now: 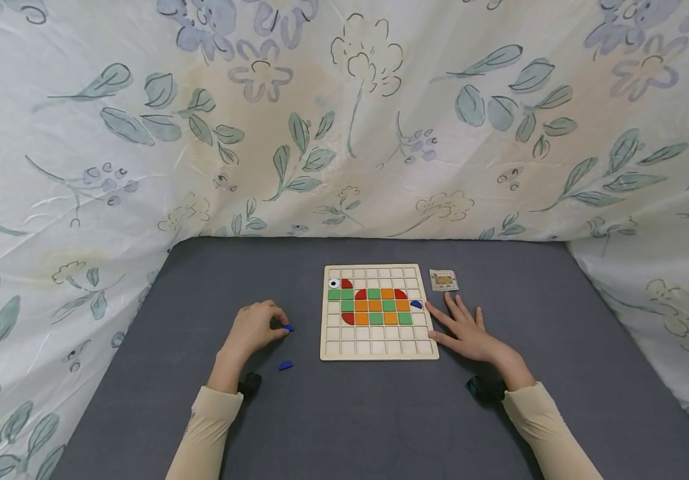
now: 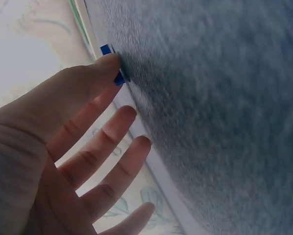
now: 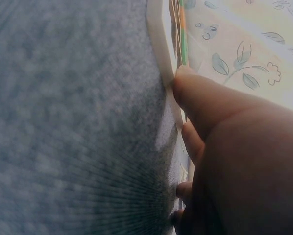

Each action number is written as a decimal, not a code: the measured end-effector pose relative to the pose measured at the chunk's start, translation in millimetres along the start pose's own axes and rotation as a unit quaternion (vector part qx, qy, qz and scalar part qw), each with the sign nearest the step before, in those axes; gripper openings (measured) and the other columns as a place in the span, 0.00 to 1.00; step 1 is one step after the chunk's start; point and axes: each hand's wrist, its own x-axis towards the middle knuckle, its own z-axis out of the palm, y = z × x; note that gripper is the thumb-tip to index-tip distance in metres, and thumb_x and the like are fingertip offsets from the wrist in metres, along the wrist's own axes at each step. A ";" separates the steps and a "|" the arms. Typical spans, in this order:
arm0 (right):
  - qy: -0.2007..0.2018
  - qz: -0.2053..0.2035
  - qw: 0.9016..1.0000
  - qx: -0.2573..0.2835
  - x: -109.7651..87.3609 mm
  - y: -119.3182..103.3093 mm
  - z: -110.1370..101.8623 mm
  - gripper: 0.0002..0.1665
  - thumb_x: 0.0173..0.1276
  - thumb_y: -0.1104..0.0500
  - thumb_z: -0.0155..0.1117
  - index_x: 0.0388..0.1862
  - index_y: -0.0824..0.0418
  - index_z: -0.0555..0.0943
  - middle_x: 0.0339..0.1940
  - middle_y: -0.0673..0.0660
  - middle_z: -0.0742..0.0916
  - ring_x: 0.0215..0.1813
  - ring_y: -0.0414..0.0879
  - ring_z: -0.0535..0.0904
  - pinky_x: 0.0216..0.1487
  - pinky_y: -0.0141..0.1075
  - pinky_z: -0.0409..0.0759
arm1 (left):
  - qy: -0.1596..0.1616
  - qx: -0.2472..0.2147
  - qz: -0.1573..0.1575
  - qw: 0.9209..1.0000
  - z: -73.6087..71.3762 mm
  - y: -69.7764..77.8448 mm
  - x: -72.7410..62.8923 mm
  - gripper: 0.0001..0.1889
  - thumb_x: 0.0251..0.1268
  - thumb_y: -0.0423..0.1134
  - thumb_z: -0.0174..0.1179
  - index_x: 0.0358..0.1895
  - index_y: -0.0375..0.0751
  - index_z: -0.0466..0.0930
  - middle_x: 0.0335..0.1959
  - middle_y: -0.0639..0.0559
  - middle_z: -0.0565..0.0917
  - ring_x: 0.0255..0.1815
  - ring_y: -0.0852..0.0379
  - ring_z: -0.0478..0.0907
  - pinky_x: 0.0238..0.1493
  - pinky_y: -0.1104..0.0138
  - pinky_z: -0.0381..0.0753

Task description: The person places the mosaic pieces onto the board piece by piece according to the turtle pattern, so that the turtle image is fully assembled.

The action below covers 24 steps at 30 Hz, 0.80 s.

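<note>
Between thumb and index finger, my left hand pinches a small blue piece at the table surface, left of the board. A second blue piece, flat on one side, lies on the cloth below that hand. The wooden grid board holds red, green and orange pieces, a white eye piece at upper left and a blue half-round piece near the right edge. With fingers spread, my right hand rests at the board's right edge, its thumb touching the rim.
A small picture card lies beyond the right hand, beside the board's upper right corner. Dark grey cloth covers the table. Flower-printed fabric hangs along the back and both sides.
</note>
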 end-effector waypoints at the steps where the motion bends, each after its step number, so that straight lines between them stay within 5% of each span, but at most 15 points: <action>1: 0.000 0.001 1.000 0.000 0.1 -0.3 0.1 0.42 0.66 0.37 0.51 0.74 0.48 0.53 0.75 0.67 0.46 0.74 0.66 0.31 0.61 0.70 0.25 | 0.002 0.000 0.001 1.000 0.1 1.6 0.0 0.07 0.45 0.44 0.72 0.29 0.51 0.85 0.33 0.56 0.81 0.35 0.53 0.78 0.49 0.48 0.74; 24: 0.000 -0.004 1.000 0.000 -0.5 0.1 -1.4 0.41 0.66 0.37 0.51 0.74 0.48 0.54 0.75 0.67 0.46 0.73 0.67 0.32 0.60 0.71 0.25 | 0.035 -0.009 0.017 0.999 17.5 59.0 4.6 0.07 0.47 0.45 0.71 0.30 0.51 0.85 0.31 0.56 0.80 0.36 0.54 0.77 0.57 0.46 0.69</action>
